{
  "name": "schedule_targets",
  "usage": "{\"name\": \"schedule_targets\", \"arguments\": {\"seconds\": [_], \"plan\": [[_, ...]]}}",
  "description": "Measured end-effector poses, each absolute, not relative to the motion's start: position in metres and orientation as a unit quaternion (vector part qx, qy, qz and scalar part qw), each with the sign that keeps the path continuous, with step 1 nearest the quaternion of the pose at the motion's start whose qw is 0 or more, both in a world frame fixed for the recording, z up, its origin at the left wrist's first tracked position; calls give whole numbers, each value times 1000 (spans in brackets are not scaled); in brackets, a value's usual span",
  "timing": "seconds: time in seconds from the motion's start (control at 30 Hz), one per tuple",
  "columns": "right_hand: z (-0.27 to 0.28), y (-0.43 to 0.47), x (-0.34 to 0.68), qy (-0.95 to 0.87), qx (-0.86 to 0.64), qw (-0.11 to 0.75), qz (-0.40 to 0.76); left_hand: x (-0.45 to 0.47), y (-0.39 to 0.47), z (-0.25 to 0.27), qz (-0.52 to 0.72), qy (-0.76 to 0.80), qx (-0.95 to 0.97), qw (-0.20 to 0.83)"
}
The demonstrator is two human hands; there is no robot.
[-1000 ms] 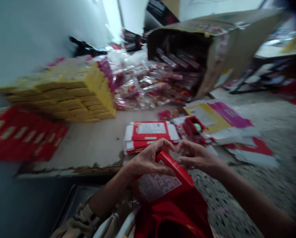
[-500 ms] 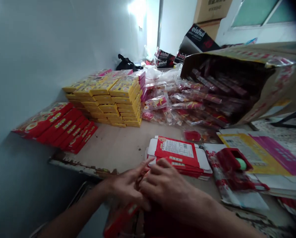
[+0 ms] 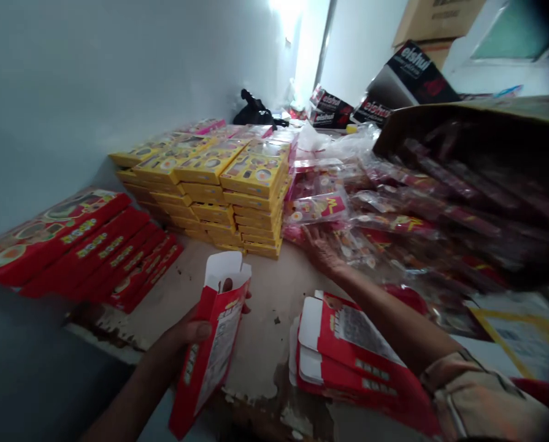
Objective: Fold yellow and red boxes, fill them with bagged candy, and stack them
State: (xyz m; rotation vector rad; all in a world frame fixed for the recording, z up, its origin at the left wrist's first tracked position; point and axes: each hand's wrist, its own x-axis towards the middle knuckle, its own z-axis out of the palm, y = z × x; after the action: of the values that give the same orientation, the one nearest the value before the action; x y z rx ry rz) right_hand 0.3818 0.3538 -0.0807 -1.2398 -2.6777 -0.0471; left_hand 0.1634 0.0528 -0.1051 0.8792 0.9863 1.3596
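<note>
My left hand (image 3: 186, 334) is closed around a red cardboard box (image 3: 216, 344). The box is tilted, its white end flaps standing open at the top, with a fingertip showing at that opening. Farther forward, my right hand (image 3: 321, 248) reaches to the near edge of a heap of clear plastic packets (image 3: 394, 196). Its fingers are stretched out and apart, at the lower edge of a packet with a pink and yellow print (image 3: 318, 209). Beneath my right forearm lies a stack of flattened red boxes (image 3: 361, 350) with white flaps.
Yellow boxes (image 3: 205, 178) stand in a tall stack against the wall. At the left, several red boxes (image 3: 85, 239) lean in a row along the table (image 3: 260, 331). A large carton (image 3: 476, 113) lies on its side at the right, packets spilling out. The table's front edge is chipped.
My hands were together low at the table's front edge and are now apart. The left has raised the red box into view, while the right has stretched forward to the packets. The view has shifted.
</note>
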Motion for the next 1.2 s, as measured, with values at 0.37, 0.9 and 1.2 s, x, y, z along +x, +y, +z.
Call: {"name": "schedule_targets", "arguments": {"seconds": [0.37,0.9,1.2], "plan": [[53,257,445,-850,-322,253,331,148,87,-79,553,488,544,401],[102,168,445,-844,-340,-105,402,172,84,-62,321,471,810,140],[65,189,449,-867,-384,73,309,230,86,-60,255,471,843,47]]}}
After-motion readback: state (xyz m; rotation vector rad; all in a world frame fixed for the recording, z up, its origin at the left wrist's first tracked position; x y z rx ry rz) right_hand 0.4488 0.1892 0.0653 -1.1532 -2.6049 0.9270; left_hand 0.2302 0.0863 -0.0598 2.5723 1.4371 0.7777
